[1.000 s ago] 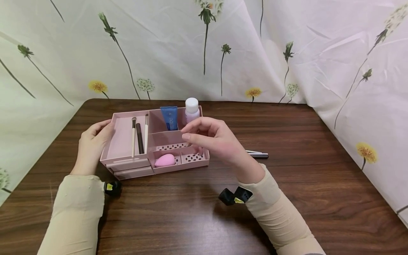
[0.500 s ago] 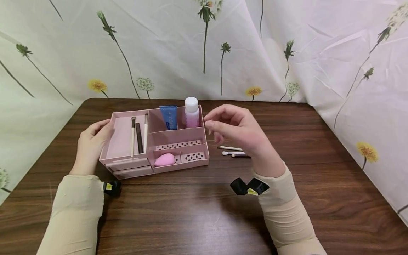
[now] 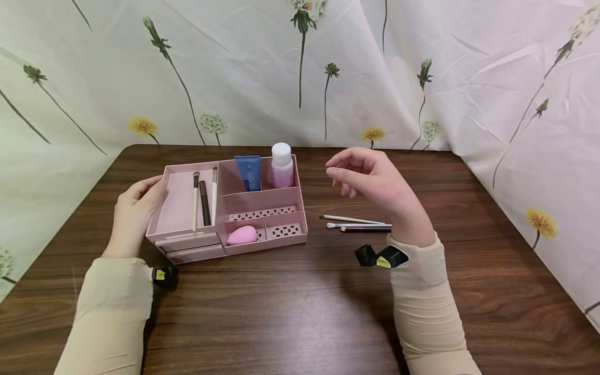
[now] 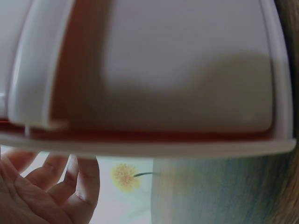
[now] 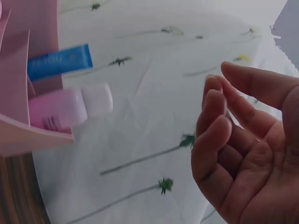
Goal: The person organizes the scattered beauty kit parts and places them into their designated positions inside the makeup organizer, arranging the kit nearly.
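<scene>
A pink desktop organizer (image 3: 262, 200) stands at the left of the wooden table. My left hand (image 3: 137, 211) rests against its left side, fingers loosely bent along the wall; the left wrist view shows those fingers (image 4: 86, 186) beside the box. In its left tray (image 3: 178, 203) lie a makeup brush (image 3: 196, 200), a dark slim stick (image 3: 204, 203) and a thin white-handled brush (image 3: 215, 195). A blue tube (image 3: 250, 173) and a pink bottle with a white cap (image 3: 282, 165) stand in the back compartments. My right hand (image 3: 367, 174) hovers right of the organizer, fingers loosely curled, holding nothing.
Three makeup brushes (image 3: 353, 219) lie on the table (image 3: 281, 307) below my right hand. A pink makeup sponge (image 3: 242, 235) sits in the organizer's front compartment. A white cloth (image 3: 262, 73) with printed dandelions hangs behind the table.
My right hand has moved from over the organizer's right compartments to the right and slightly away from me, uncovering the bottle and the loose brushes. My left hand has stayed put.
</scene>
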### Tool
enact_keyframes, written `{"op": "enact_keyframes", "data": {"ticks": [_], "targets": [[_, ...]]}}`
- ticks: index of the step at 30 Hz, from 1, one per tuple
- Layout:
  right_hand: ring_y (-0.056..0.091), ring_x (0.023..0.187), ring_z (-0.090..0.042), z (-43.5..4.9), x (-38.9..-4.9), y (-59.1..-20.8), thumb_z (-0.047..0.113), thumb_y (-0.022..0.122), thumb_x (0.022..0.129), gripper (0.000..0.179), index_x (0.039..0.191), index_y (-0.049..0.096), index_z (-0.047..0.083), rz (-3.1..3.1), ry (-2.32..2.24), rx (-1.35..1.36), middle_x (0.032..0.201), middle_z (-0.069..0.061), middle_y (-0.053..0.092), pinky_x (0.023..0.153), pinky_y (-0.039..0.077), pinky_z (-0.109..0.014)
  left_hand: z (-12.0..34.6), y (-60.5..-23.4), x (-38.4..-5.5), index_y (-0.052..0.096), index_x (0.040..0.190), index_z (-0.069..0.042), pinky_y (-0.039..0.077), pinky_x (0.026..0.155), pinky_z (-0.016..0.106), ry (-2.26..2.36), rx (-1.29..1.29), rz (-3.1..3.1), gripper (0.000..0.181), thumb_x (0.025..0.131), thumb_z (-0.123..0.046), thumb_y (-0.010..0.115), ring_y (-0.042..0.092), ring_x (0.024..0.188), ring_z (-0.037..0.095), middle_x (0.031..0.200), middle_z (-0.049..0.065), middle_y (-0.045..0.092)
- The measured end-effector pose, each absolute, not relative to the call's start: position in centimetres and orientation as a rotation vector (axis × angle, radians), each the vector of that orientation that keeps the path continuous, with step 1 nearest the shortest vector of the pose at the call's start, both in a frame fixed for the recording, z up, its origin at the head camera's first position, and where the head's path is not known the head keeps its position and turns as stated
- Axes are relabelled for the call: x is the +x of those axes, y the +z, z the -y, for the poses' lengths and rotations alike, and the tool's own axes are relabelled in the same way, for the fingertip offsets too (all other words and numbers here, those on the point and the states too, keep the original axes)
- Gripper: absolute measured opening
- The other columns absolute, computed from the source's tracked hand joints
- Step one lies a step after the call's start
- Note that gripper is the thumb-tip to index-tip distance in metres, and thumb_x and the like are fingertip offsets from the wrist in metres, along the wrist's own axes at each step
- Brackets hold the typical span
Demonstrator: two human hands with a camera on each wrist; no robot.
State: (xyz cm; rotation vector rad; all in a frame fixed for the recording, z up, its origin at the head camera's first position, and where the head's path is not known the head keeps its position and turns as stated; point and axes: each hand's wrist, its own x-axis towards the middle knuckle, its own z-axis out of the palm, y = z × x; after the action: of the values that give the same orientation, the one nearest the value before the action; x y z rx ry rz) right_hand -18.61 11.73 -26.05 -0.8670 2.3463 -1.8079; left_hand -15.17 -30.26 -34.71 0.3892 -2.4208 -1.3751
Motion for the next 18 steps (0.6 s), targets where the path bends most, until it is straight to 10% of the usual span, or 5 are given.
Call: {"op": "enact_keyframes", "data": {"ticks": [18], "targets": [[0.062, 0.069, -0.012, -14.6, -22.2, -27.9, 0.013, 0.064, 0.096, 0.028, 0.117, 0.063, -0.005, -2.561, -1.423, -0.699, 0.085, -0.001, 0.068, 0.066, 0.053, -0.025, 30.4, -34.8, -15.3, 0.055, 0.141, -0.010, 0.038, 0.076, 0.016, -1.365, 0.402, 2.423, 0.060, 0.097, -0.051, 0.052, 0.048, 0.090, -0.007, 0.112, -0.019, 0.059]]}}
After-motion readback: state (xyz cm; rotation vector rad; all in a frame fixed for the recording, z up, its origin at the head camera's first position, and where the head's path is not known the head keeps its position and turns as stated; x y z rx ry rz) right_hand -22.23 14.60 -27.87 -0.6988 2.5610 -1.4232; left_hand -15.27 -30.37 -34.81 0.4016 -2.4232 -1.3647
